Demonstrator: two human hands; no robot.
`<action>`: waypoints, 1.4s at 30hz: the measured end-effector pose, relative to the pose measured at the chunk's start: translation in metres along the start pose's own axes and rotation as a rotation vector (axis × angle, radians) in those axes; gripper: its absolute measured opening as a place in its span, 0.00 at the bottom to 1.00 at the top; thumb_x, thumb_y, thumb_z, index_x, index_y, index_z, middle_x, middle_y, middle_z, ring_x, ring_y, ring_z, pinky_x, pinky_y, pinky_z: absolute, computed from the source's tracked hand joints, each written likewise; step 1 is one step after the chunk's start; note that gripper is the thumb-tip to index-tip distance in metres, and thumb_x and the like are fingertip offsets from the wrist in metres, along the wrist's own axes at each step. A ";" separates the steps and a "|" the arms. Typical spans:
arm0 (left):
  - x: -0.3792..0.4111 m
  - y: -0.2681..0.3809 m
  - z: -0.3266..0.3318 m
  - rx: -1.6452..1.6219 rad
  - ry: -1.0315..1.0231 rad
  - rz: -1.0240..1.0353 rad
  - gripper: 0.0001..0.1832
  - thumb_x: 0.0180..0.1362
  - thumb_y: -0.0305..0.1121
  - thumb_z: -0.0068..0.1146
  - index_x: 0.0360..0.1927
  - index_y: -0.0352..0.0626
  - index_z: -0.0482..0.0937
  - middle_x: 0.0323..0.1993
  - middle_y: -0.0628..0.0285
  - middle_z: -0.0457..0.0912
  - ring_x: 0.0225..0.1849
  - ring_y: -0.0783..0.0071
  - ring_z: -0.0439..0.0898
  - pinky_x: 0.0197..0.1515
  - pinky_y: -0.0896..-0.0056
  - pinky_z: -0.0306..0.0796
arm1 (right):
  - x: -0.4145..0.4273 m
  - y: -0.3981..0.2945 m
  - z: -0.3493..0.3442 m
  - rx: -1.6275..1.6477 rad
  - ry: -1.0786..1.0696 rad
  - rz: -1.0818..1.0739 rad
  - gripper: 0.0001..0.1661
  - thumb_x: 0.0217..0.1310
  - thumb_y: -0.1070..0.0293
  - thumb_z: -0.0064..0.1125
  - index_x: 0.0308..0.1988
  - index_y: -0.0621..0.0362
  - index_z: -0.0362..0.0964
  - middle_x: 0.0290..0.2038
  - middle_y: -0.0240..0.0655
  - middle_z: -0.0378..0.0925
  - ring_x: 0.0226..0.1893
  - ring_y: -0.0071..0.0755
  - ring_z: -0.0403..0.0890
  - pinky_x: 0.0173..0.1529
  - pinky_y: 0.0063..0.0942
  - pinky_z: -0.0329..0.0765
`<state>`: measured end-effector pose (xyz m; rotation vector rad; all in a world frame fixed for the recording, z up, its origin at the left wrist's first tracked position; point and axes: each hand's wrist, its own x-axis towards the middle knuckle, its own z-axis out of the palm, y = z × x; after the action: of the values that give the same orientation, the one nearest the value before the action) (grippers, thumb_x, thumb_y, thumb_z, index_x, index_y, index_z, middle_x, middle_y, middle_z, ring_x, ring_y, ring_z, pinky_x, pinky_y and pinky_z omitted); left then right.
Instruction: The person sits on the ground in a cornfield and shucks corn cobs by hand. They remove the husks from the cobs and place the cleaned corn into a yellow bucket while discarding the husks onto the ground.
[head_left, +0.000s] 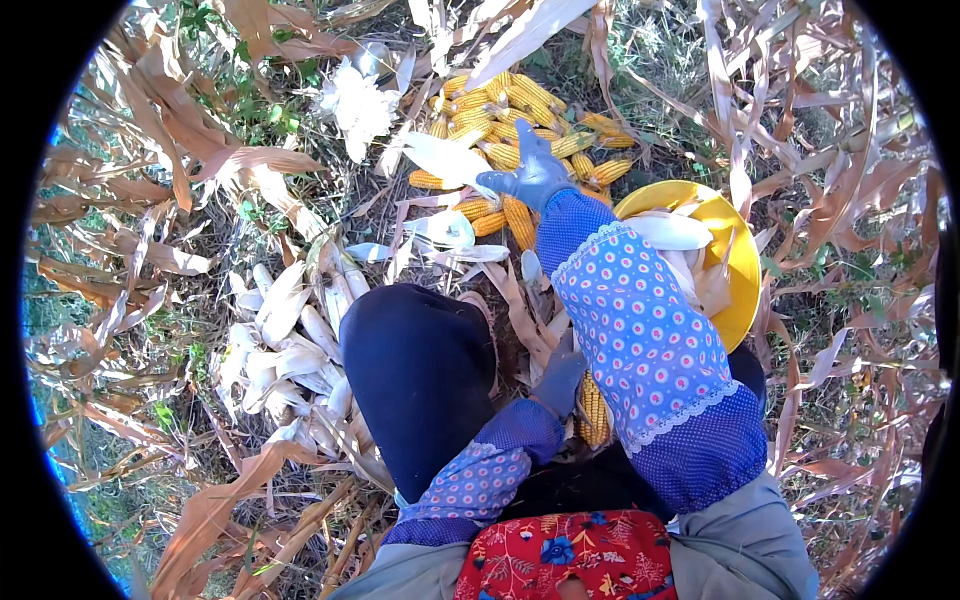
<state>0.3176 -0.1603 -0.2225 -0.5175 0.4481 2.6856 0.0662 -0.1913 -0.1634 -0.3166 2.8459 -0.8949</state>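
Note:
My right hand (534, 171), in a grey glove, reaches over a heap of husked yellow corn ears (517, 97) on the ground. Its fingers are spread, and a pale corn husk (442, 157) lies by the thumb; whether they touch I cannot tell. Low between my knees, my gloved left hand (561, 381) is closed against a husked corn ear (593, 412), its fingers partly hidden. My right sleeve covers part of that ear. Beside my right forearm, a yellow basin (739, 277) holds pale ears still in their husks (671, 231).
Several unhusked ears (292, 360) lie piled left of my left knee (420, 352). Loose husks (450, 232) are scattered before me, with a white clump of husks (356, 109) farther off. Dry corn stalks and leaves (847, 202) stand on both sides over grassy ground.

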 end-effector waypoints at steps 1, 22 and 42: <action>0.001 0.004 0.002 0.038 0.040 0.012 0.32 0.47 0.31 0.58 0.58 0.34 0.65 0.50 0.51 0.74 0.49 0.66 0.75 0.50 0.70 0.69 | 0.001 0.006 0.001 -0.011 0.082 0.036 0.57 0.39 0.45 0.69 0.63 0.54 0.49 0.60 0.53 0.57 0.57 0.51 0.67 0.58 0.41 0.66; 0.006 0.046 0.017 -0.102 0.195 0.197 0.27 0.55 0.40 0.52 0.57 0.41 0.64 0.46 0.55 0.72 0.47 0.60 0.73 0.53 0.56 0.68 | -0.271 0.094 -0.034 0.613 -0.289 0.008 0.36 0.55 0.50 0.59 0.56 0.62 0.61 0.47 0.48 0.72 0.48 0.40 0.74 0.53 0.33 0.69; 0.008 0.025 0.001 0.198 -0.060 0.032 0.32 0.59 0.49 0.52 0.61 0.43 0.59 0.53 0.56 0.70 0.53 0.62 0.71 0.56 0.60 0.68 | -0.265 0.090 -0.100 1.339 -0.045 0.331 0.26 0.54 0.68 0.60 0.53 0.64 0.68 0.45 0.37 0.75 0.43 0.26 0.75 0.47 0.22 0.73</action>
<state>0.3002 -0.1795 -0.2190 -0.3746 0.7009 2.6414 0.2885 -0.0004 -0.1159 0.2836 1.5804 -2.2573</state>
